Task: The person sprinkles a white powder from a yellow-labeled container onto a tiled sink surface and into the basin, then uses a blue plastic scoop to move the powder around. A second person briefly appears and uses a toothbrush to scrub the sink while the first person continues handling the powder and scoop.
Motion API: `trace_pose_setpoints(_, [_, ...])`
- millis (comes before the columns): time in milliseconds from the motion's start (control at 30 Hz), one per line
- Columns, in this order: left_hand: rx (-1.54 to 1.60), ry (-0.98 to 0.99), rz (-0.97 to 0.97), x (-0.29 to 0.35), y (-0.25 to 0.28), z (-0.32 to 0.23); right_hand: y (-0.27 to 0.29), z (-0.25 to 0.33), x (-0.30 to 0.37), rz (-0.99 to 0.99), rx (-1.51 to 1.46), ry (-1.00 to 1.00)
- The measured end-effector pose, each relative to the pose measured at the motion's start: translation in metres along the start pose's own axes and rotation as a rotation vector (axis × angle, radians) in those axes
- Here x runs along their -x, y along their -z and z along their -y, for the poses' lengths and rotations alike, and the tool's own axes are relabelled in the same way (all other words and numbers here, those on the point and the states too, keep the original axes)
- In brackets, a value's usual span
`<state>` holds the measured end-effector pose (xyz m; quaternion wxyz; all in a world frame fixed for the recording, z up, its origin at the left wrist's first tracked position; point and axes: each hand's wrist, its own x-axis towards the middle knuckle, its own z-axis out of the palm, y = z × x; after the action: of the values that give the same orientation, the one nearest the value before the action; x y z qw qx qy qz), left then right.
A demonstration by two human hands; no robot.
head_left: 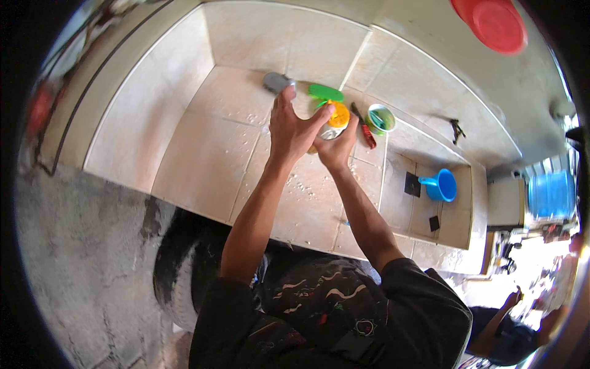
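My right hand [337, 146] wraps round a small pale container with a yellow-orange lid [338, 115], above the tiled counter [203, 160]. My left hand [291, 130] is spread open beside it, fingers pointing away and the thumb reaching to the lid; whether the thumb presses on it I cannot tell. Just beyond the hands lie a grey oval object [278, 82] and a green brush-like piece [326, 93]. Right of the container are a tool with a red handle [369, 136] and a round green-and-white tub [380, 119] with something green inside.
White crumbs [301, 186] are scattered over the tiles. A sunken basin at right holds a blue dipper [441, 185]. A black tap [457, 131] juts from the wall. Red plastic ware [499, 26] hangs above. A tyre [184, 277] stands below the counter; another person [507, 335] is at lower right.
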<state>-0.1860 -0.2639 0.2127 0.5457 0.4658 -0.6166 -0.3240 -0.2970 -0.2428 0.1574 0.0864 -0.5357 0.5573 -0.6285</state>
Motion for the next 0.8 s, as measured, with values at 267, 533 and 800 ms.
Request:
trace_pose_setpoints(267, [0.237,0.547,0.519,0.029,-0.071,-0.021,0.101,-0.016,0.001,-0.030,0.114,0.112])
trace_pose_setpoints(533, [0.077,0.493,0.451,0.091,-0.098,-0.024,0.220,-0.029,-0.021,0.180,0.233,0.203])
trace_pose_setpoints(800, [0.012,0.787,0.173,0.170,0.038,0.020,0.249,-0.019,-0.068,-0.605,-0.272,0.186])
